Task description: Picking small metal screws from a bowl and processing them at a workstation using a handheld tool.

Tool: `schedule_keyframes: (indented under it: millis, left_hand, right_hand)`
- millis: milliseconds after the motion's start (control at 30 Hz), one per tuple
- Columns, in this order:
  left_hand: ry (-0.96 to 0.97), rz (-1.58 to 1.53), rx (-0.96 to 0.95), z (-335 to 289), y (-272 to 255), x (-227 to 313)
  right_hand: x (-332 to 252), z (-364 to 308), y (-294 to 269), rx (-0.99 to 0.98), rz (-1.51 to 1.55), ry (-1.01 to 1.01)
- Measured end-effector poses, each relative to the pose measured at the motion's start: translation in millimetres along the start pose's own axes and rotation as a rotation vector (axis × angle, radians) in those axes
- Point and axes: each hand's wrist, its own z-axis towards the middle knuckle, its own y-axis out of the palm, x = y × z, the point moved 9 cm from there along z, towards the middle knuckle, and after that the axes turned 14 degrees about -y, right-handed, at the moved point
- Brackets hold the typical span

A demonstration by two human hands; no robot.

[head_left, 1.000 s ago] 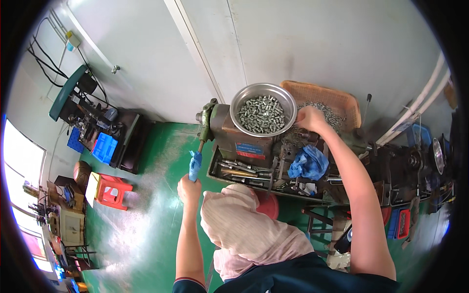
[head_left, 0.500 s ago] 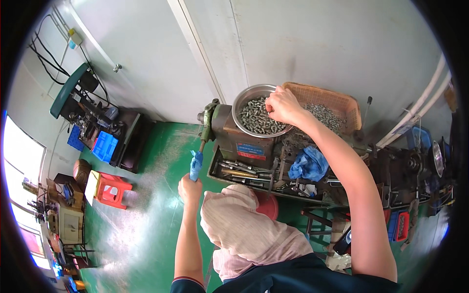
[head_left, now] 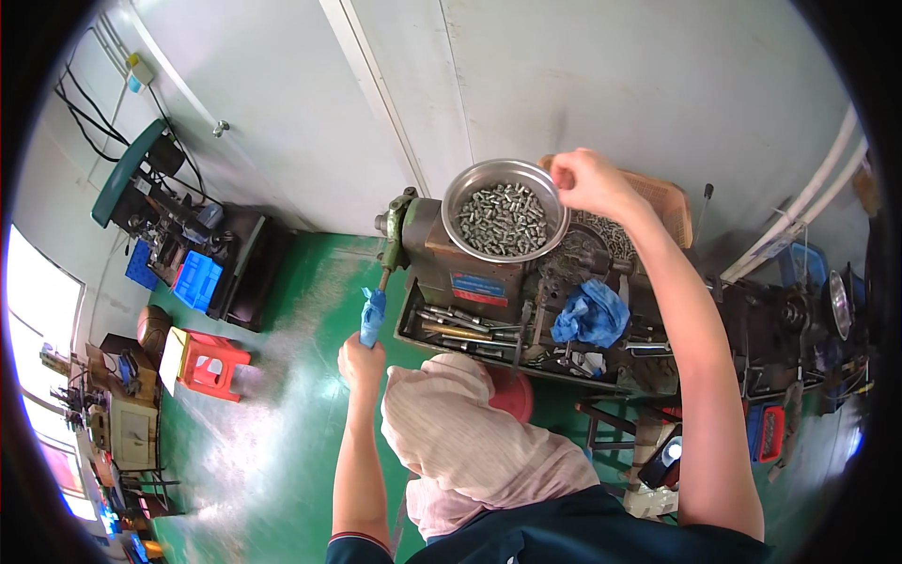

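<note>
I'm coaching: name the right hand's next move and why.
Probably lower the right hand to the dark round machine part: it lies close, the hand hangs at the rim of the bowl of metal pieces, and the left hand grips the blue-wrapped lever. Whether the right holds a piece is unclear.

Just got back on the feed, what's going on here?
The person's left hand grips a lever by its blue-wrapped handle. The right hand is raised, fingers curled, by the right rim of a metal bowl of small metal parts; whether it holds one is unclear. The bowl sits on a machine, and a tan basket with more parts lies beyond the right hand.
</note>
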Motion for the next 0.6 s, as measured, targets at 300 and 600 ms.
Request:
schedule_keyframes:
  millis: [300,600]
  left_hand:
    - [-0.016,-0.023,-0.015,1,-4,-3]
    - [0.019,-0.013,-0.009,-2,1,8]
  right_hand:
    - [95,-83,94,-0.007,0.361,0.341]
    - [110,-92,136,0.005,0.501,0.317]
